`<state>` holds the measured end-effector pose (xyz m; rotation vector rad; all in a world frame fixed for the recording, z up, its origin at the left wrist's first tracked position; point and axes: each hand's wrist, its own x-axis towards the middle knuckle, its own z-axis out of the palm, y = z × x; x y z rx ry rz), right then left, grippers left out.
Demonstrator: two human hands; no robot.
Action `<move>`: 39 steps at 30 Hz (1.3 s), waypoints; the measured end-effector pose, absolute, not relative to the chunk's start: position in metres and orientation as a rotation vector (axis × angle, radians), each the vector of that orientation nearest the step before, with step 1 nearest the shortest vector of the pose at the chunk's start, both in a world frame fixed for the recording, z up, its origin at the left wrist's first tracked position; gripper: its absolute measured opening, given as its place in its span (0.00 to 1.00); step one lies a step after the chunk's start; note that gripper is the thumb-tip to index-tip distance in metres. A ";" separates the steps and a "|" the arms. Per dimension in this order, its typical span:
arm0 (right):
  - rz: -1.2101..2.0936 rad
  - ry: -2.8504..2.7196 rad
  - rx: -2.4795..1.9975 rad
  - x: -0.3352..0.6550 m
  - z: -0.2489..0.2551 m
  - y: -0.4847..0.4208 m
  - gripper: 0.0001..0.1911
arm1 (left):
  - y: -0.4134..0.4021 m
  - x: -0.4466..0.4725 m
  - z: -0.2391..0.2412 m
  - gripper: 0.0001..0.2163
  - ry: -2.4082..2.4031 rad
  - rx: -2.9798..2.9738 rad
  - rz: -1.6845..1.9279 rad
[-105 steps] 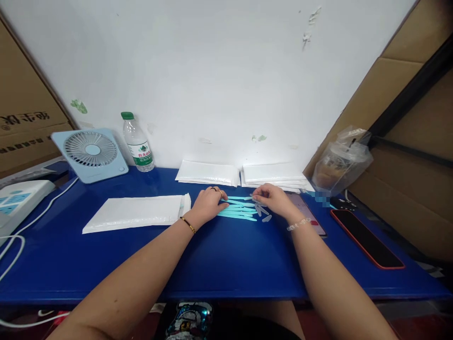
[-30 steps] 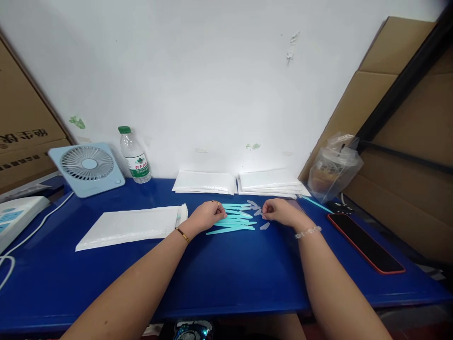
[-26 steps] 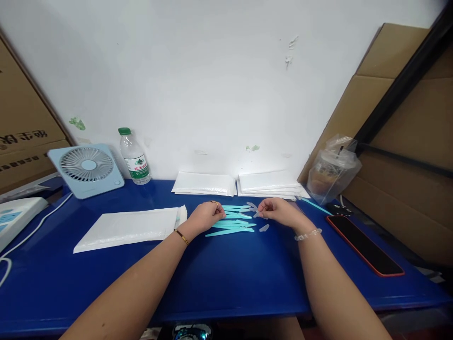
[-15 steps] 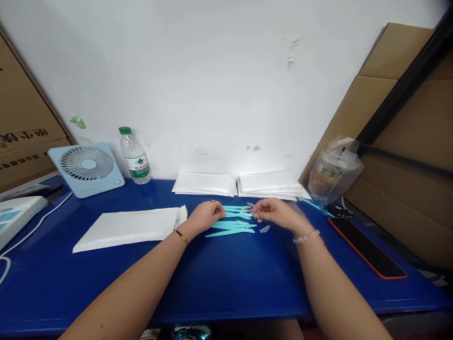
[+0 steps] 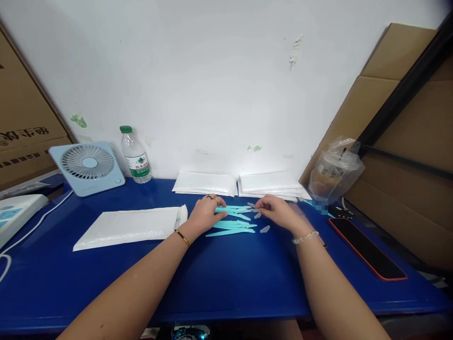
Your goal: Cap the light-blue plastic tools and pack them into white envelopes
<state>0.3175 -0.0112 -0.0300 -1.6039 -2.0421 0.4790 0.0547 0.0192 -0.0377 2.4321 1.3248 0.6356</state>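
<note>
Slim turquoise eyebrow razors (image 5: 233, 231) lie in two loose groups at the middle of the table. My left hand (image 5: 208, 212) is at the left ends of the upper group, thumb and fingers curled around a razor handle. Over the right ends of that group, my right hand (image 5: 276, 212) pinches a small translucent blade cap at a razor's tip; the fingers partly hide it. Just below those fingertips lies a loose cap (image 5: 258, 215), and another translucent cap (image 5: 265, 229) rests nearer to me.
A white padded envelope (image 5: 127, 227) lies left of my hands. Two stacks of white envelopes (image 5: 205, 183) (image 5: 271, 182) sit against the wall. A fan (image 5: 88, 165) and water bottle (image 5: 137, 158) stand at left; a bagged drink cup (image 5: 332, 172) and phone (image 5: 368, 248) are at right.
A loose cap now lies below my right fingertips. My right hand has shifted slightly up and right, and my left fingers have spread a little over the upper razors.
</note>
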 end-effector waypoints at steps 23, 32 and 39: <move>0.977 -1.708 -1.409 0.312 -0.019 -0.017 0.16 | 0.025 0.048 -0.042 0.13 1.246 2.147 0.563; 1.132 -1.325 -1.318 0.299 -0.015 -0.019 0.19 | 0.030 0.048 -0.044 0.17 1.246 2.040 0.605; 1.133 -1.423 -1.295 0.289 -0.026 -0.015 0.19 | 0.027 0.050 -0.041 0.17 1.234 2.039 0.610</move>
